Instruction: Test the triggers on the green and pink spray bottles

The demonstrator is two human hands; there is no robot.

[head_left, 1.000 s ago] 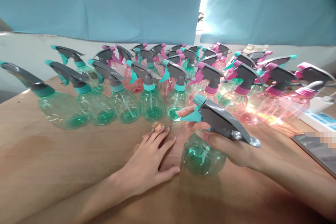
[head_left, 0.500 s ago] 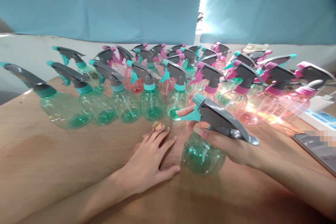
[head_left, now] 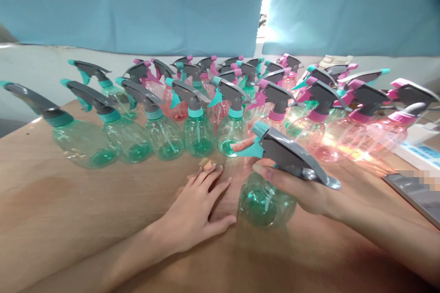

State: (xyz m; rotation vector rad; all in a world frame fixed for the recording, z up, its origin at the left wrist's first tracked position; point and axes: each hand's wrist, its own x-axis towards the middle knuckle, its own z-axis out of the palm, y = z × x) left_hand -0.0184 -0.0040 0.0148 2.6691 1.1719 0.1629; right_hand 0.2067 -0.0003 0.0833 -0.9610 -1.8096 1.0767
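My right hand (head_left: 299, 190) is wrapped round the neck of a green spray bottle (head_left: 264, 201) with a grey and teal trigger head (head_left: 288, 153); my forefinger lies on the teal trigger. The bottle stands on the wooden table (head_left: 68, 210) just in front of me. My left hand (head_left: 195, 213) lies flat on the table right beside the bottle, fingers stretched out and holding nothing. A small tan scrap (head_left: 206, 165) sits at my left fingertips.
Behind my hands stand several rows of spray bottles: green ones (head_left: 197, 132) at left and centre, pink ones (head_left: 347, 139) at right. A dark flat device (head_left: 412, 197) and a white power strip (head_left: 417, 153) lie at the right. Blue curtains (head_left: 137, 4) hang behind.
The green bottle in my right hand has shifted very slightly away from me. My left hand has stayed flat in place.
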